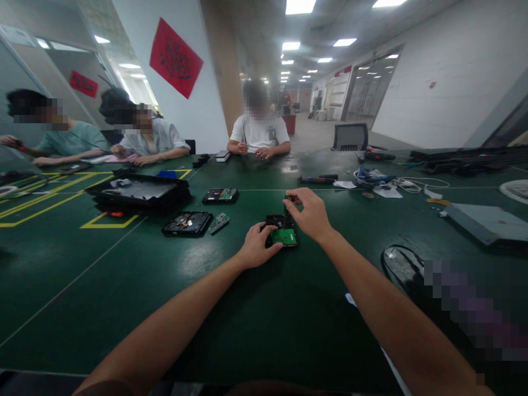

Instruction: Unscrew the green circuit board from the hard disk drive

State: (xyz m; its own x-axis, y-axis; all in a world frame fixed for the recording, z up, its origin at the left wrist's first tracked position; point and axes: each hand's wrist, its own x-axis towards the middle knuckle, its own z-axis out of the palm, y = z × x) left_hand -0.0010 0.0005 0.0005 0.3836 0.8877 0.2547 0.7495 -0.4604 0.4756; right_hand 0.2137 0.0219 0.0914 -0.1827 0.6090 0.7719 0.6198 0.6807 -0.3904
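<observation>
A hard drive [292,243] with a green circuit board [284,237] lies on the dark green table in front of me. My left hand [258,246] grips it from the left side, thumb at the near edge and fingers reaching over the board's far side. Above the drive, my right hand [309,212] pinches a small screwdriver [289,196] with a yellowish handle. The shaft points down at the black part of the drive; its tip is too small to make out. To the left lie an opened hard drive [187,223], a loose circuit board [219,223] and another hard drive [220,195].
Black stacked trays [138,190] stand at the left, by yellow tape lines. Dark tools [317,179], tangled cables [375,177] and a grey metal box [489,223] lie at the right. One person [259,132] sits opposite; two others sit at the far left.
</observation>
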